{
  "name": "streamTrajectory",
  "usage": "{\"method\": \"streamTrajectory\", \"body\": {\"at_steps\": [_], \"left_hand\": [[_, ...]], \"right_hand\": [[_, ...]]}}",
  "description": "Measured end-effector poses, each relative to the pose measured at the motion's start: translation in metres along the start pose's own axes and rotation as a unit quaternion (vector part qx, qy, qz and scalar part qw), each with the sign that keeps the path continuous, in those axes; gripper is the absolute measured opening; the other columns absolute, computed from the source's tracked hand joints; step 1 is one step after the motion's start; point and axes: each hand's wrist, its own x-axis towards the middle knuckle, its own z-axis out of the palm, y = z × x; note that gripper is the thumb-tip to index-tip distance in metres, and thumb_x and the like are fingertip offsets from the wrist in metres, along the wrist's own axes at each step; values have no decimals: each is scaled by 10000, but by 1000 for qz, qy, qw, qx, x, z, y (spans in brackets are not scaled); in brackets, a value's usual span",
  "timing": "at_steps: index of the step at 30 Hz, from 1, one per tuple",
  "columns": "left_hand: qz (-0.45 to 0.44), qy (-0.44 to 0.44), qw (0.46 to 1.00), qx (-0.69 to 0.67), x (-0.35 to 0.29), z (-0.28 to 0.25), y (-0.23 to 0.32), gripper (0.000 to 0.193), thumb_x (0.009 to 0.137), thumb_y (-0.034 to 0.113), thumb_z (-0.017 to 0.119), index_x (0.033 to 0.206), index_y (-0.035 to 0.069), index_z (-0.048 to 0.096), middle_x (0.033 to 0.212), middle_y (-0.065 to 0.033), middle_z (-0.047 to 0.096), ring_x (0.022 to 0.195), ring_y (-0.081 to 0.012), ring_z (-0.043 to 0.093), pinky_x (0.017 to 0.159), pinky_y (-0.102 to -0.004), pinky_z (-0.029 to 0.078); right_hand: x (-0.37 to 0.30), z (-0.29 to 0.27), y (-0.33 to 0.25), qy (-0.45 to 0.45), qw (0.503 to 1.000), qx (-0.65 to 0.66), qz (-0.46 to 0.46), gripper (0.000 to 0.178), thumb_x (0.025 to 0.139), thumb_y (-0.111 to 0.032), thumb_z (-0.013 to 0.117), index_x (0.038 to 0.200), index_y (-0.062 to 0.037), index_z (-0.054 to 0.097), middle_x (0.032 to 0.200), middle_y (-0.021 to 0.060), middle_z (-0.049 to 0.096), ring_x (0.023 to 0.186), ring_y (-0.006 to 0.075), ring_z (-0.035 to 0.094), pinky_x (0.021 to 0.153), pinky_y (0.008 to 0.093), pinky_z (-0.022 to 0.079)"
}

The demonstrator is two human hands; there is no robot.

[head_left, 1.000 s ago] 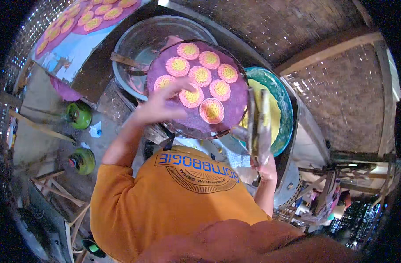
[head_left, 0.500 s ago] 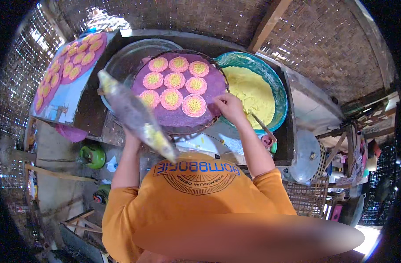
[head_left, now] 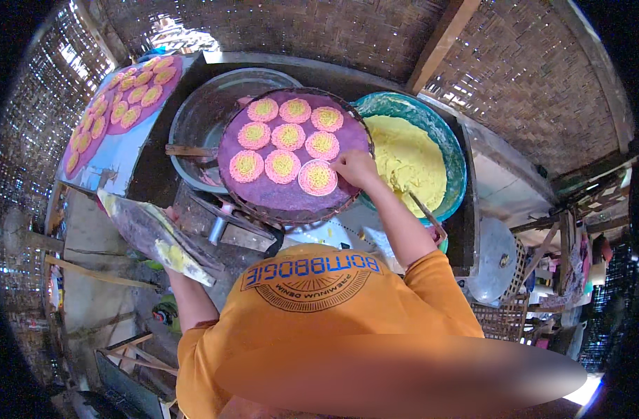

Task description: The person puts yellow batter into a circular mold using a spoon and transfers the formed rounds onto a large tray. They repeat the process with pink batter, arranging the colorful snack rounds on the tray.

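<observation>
My left hand (head_left: pixel 171 215), mostly hidden, grips a flat greyish board (head_left: pixel 155 234) smeared with yellow dough, held tilted left of the round tray. On the tray, a purple cloth (head_left: pixel 270 200) bears several pink-and-yellow lacy rounds (head_left: pixel 288 137) in rows. A thin white ring (head_left: pixel 317 195) encircles the near-right round (head_left: pixel 317 177). My right hand (head_left: pixel 354 168) reaches over the tray's right side, its fingertips pinched together at that ring's upper right edge. Whether they grip the ring is hard to make out.
A teal basin (head_left: pixel 461 164) of yellow dough (head_left: pixel 403 150) with a stick (head_left: pixel 424 209) stands right of the tray. Behind the tray's left is a grey basin (head_left: pixel 187 119) with a wooden handle (head_left: pixel 190 150). More rounds (head_left: pixel 150 96) lie on purple cloth at far left.
My left hand has swung the board left, away from the tray's near edge, and uncovered the left rounds. My right hand has closed in on the white ring.
</observation>
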Motion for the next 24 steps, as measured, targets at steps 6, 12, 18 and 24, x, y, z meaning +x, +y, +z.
{"method": "streamTrajectory", "body": {"at_steps": [6,12,18,24], "left_hand": [[4,3,1000,6,3,7,1,437,678,200,731,1036,33,546,968,-70,596,894,-206,571,825,-346,451],[8,-10,1000,12,4,18,1,427,682,198,727,1033,33,548,961,-70,597,889,-204,572,823,-345,452],[7,-9,1000,18,7,16,0,417,686,196,723,1029,33,551,953,-69,598,885,-203,572,820,-344,452],[9,3,1000,19,12,16,-1,407,690,194,720,1025,34,554,945,-69,599,880,-201,573,818,-343,453]], "right_hand": [[3,-3,-1,2,996,-42,-76,261,715,-348,597,764,-105,679,825,135,637,761,308,609,672,413,473],[-6,-33,7,97,992,6,-85,241,721,-300,560,752,-91,676,812,146,622,770,326,596,690,431,475],[-6,-50,49,78,995,-66,14,222,717,-280,551,754,-101,677,841,153,631,799,323,604,704,431,483],[-1,-47,50,27,996,-88,15,226,720,-288,561,763,-97,673,843,154,637,802,324,612,700,432,493]]}}
